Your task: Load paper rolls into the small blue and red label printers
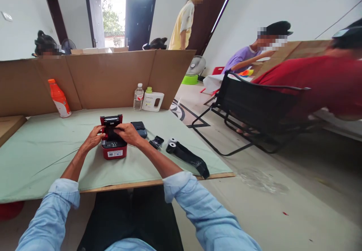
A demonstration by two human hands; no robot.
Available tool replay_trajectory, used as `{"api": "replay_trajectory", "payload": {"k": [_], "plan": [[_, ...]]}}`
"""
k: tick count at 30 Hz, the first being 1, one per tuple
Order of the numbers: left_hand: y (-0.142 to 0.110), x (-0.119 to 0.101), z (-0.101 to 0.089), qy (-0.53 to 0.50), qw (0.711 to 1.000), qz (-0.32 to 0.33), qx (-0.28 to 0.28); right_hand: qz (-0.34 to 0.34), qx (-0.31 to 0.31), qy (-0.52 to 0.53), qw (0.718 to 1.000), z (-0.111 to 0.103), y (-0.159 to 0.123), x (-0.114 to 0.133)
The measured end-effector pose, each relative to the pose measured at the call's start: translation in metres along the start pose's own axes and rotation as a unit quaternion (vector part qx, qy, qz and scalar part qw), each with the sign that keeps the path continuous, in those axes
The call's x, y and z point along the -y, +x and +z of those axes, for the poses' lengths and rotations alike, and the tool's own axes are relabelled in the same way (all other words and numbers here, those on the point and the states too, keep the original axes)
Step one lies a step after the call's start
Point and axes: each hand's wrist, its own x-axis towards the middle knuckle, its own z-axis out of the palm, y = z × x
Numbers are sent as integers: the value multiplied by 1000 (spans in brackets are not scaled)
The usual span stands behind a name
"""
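A small red and black printer [113, 145] stands on the green-covered table [42, 156] with its lid raised. My left hand [94, 137] holds its left side, fingers curled against the casing. My right hand [127, 132] rests over the open top, fingers bent into the paper bay. What the fingertips touch inside is hidden. To the right lie a dark blue box [139, 128], a small black part [156, 142] and paper rolls [172, 145] in a black plastic sleeve [192, 159].
An orange bottle [59, 98] leans at the back left; a water bottle [138, 97] and a white jug [152, 101] stand by the cardboard wall [107, 77]. On the right are a black folding chair [254, 111] and a person in red [319, 81]. Other people sit or stand behind.
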Motion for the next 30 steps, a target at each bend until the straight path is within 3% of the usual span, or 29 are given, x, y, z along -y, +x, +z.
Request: {"api": "replay_trajectory", "payload": {"k": [3, 8, 11, 17, 23, 25, 27, 29, 30], "plan": [[-1, -7, -3, 16, 1000, -13, -4, 38, 12, 53, 998, -10, 17, 0], [0, -27, -7, 1, 1000, -10, 9, 38, 31, 101, 994, -17, 31, 10], [1, -37, -9, -36, 998, -27, 41, 30, 39, 139, 989, -20, 34, 20], [-3, -58, -10, -103, 994, 13, 34, 28, 33, 194, 980, -32, 40, 35], [-2, -85, -5, -145, 986, 13, 80, 17, 61, 190, 980, -45, 39, 46], [2, -87, -8, -92, 994, 38, 37, 9, 58, 176, 983, -51, 37, 48], [8, -83, -14, -16, 996, 52, -69, 3, 32, 161, 986, -59, 34, 49], [18, -77, -21, 37, 985, 22, -169, -3, -1, 151, 989, -69, 31, 50], [24, -73, -23, 40, 981, -6, -188, -7, -15, 147, 989, -74, 30, 51]]}}
